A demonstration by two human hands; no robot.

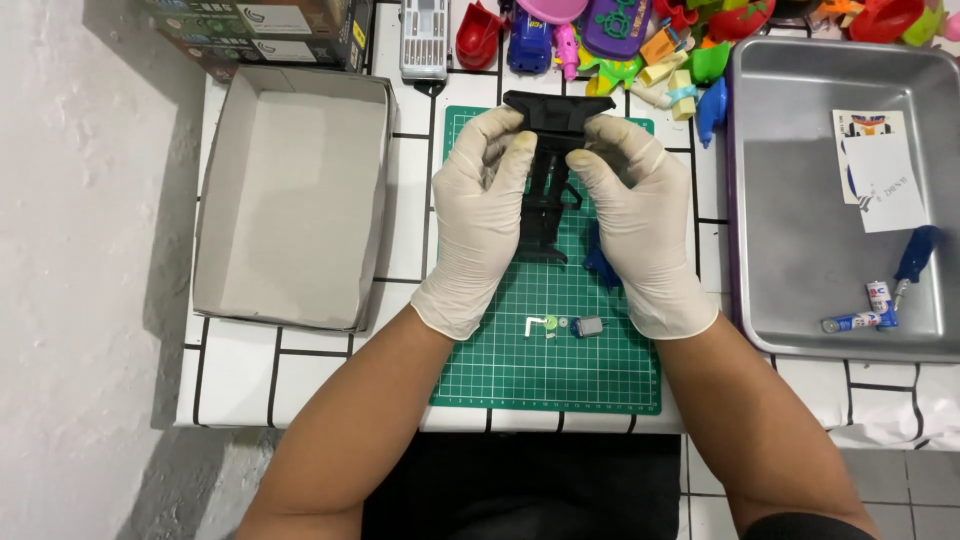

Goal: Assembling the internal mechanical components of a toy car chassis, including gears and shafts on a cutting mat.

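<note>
Two gloved hands hold one black plastic part (pixel 549 180) upright over the green mat (pixel 545 370); the left hand (pixel 478 215) grips its left side with fingers curled over the top edge, and the right hand (pixel 640 220) closes on the right side the same way — both shut on the part, thumbs pressing near its top. The part hangs above the far half of the mat, its lower end just over the grid; a blue piece (pixel 598 262) shows beside it, partly hidden under the right hand.

Nearer on the mat lie small loose bits: a white clip with a green gear (pixel 541 325) and, just right of it, a small grey motor (pixel 589 326). Left of the mat stands an open cardboard box (pixel 290 190); right of the mat a steel tray (pixel 800 270) holds a card, batteries and a blue-handled screwdriver (pixel 912 258); beyond the mat lies a heap of coloured toys (pixel 640 40).

By the look of it the step in hand is prying or pulling the part apart at its top — the next move likely calls for even thumb pressure on both sides; too much may snap the plastic.
</note>
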